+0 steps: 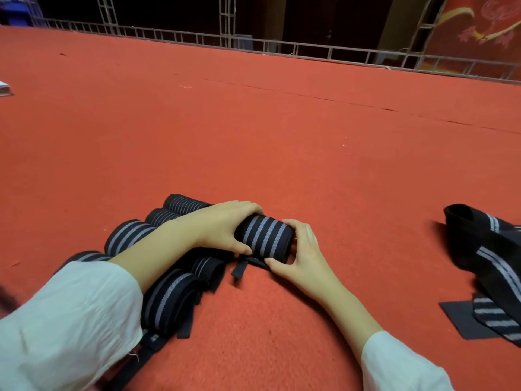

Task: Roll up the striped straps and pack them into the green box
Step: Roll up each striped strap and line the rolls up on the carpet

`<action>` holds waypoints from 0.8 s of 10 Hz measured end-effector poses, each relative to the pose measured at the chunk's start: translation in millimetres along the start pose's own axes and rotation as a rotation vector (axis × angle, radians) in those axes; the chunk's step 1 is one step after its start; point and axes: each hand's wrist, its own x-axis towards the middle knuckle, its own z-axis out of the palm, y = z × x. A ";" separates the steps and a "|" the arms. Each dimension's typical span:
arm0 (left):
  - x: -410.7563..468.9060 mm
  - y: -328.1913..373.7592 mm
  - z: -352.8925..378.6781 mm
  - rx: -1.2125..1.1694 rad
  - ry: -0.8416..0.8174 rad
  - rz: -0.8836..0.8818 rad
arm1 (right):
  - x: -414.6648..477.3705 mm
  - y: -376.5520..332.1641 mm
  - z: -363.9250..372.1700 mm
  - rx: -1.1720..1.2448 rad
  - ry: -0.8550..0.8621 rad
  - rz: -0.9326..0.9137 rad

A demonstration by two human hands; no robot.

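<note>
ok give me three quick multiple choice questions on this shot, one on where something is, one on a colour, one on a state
1. Where do the loose unrolled straps lie?
A) on a chair
B) on the red carpet, right of both hands
C) inside a box

2. What colour are the stripes on the held roll?
A) yellow
B) red
C) grey

3. How is the held roll handled?
A) the left hand and the right hand both grip it
B) only one hand touches it
C) it lies untouched

Answers:
1 B, the loose straps sprawl on the carpet at the right edge of the view.
2 C, grey bands run across black fabric.
3 A, fingers of both hands curl round its two ends.
</note>
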 end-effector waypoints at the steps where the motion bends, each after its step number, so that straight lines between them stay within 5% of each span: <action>1: -3.5 2.7 -3.0 0.013 0.011 0.011 | -0.7 4.5 0.8 -0.032 0.000 0.019; 4: -15.2 40.1 -36.4 0.302 -0.027 0.030 | -11.3 -3.9 -56.4 -0.313 -0.060 -0.014; 8: 34.1 272.3 14.5 0.498 0.177 0.305 | -138.8 52.6 -246.6 -0.719 0.082 0.261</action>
